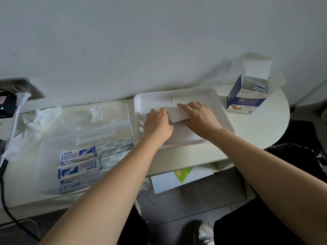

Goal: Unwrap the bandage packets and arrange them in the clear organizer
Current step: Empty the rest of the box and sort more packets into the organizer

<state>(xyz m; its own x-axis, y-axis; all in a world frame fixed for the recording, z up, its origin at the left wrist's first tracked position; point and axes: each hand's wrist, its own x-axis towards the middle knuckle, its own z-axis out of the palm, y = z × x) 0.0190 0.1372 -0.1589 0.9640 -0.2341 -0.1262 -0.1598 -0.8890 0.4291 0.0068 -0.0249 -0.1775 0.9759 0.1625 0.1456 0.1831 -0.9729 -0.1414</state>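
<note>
Both hands rest inside a white tray on the table. My left hand and my right hand press on a white paper packet between them, fingers curled around its ends. A second white strip lies just behind it in the tray. The clear organizer sits to the left. Its near end holds blue-and-white bandage packets and rows of unwrapped bandages.
An open blue-and-white bandage box stands at the right end of the table. Crumpled clear plastic lies at the left, beside a wall socket with a white plug and cables. A white carton with a green mark sits below the table's edge.
</note>
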